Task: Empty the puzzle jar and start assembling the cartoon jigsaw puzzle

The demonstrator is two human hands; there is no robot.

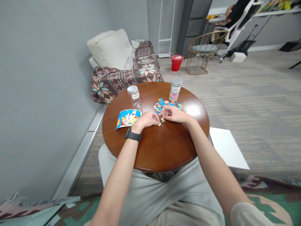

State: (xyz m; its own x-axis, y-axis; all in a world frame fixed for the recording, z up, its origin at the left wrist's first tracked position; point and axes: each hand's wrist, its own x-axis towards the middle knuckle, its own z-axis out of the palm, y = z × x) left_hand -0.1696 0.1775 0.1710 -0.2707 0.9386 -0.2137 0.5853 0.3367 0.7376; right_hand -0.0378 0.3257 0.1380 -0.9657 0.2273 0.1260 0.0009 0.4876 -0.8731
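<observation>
My left hand (150,119), with a black watch on its wrist, has its fingers pinched together at a small jigsaw piece (159,124) on the round brown table (162,150). Just across from it, my right hand (172,114) is curled, thumb and fingers drawn together. Close below its fingertips lies another jigsaw piece (163,120); whether anything is held in those fingers is too small to tell. Behind the right hand spreads a heap of blue and multicoloured jigsaw pieces (161,103). A curled cartoon picture sheet (128,118) lies left of my left hand.
Toward the back of the table stand a clear lidded jar (135,98) and a labelled jar (175,90). Beyond are a patterned sofa (141,67), a red bin (176,62) and a gold-framed chair (204,50). Someone sits in an office chair (243,18) at the back right.
</observation>
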